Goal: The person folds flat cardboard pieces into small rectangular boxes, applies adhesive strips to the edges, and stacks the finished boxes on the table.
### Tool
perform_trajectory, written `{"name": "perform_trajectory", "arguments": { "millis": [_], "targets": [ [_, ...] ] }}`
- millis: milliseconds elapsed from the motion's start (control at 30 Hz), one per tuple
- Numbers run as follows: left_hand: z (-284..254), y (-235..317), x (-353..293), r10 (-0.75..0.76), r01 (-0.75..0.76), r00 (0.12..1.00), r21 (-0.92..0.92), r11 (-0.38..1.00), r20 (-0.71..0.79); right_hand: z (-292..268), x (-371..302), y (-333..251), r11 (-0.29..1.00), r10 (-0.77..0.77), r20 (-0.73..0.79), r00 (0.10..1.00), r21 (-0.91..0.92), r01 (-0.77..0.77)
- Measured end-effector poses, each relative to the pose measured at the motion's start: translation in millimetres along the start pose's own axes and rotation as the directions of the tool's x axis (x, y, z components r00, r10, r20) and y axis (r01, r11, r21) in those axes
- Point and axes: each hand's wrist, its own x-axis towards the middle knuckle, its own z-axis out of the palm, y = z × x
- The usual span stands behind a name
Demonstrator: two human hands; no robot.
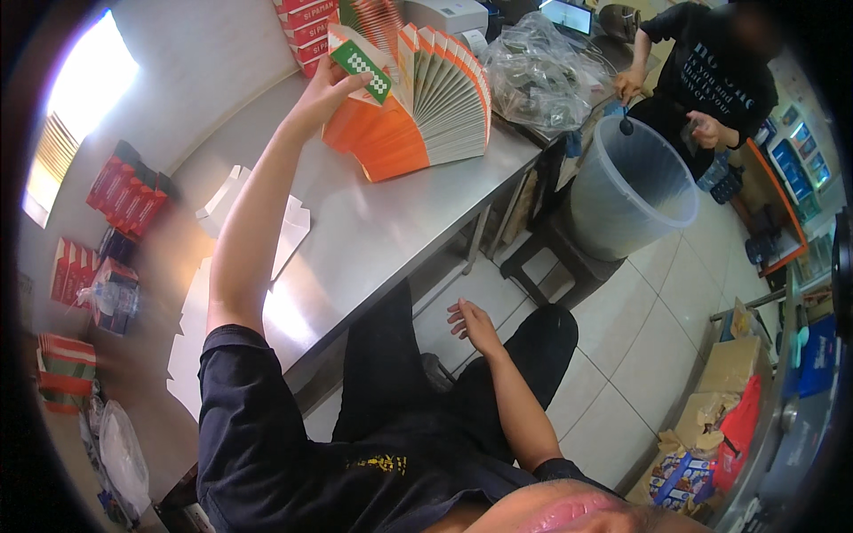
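Observation:
My left hand [333, 87] reaches out over the steel table [355, 253] and grips a small folded carton [366, 71] with a green panel and orange edges. Beneath and beside that carton spreads a fanned stack of flat orange-and-white cartons [444, 107]. The fingers are closed on the carton's near side, and part of the fan is hidden behind it. Above my lap, well away from the table, my right hand [474, 325] hangs with slightly curled fingers apart and holds nothing.
White cardboard pieces [289, 233] lie by my left forearm. Red boxes [306, 35] stack at the far end, near a clear plastic bag [538, 75]. A translucent bin [613, 191] rests on a dark stool [560, 258]; a person [711, 80] beside it holds a dark spoon.

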Motion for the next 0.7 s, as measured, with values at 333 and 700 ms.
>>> {"name": "perform_trajectory", "arguments": {
  "millis": [333, 700],
  "targets": [
    [1.6, 28.3, 46.7, -0.080, -0.005, 0.977, 0.397, 0.918, 0.198, -0.3, 10.2, -0.4, 0.996, -0.017, 0.048, 0.999, -0.091, 0.021],
    [-4.4, -4.5, 13.4, 0.039, -0.039, 0.999, 0.022, 0.999, 0.028, 0.1, 9.7, -5.5, 0.993, 0.005, 0.061, 0.998, -0.115, 0.002]
  ]
}}
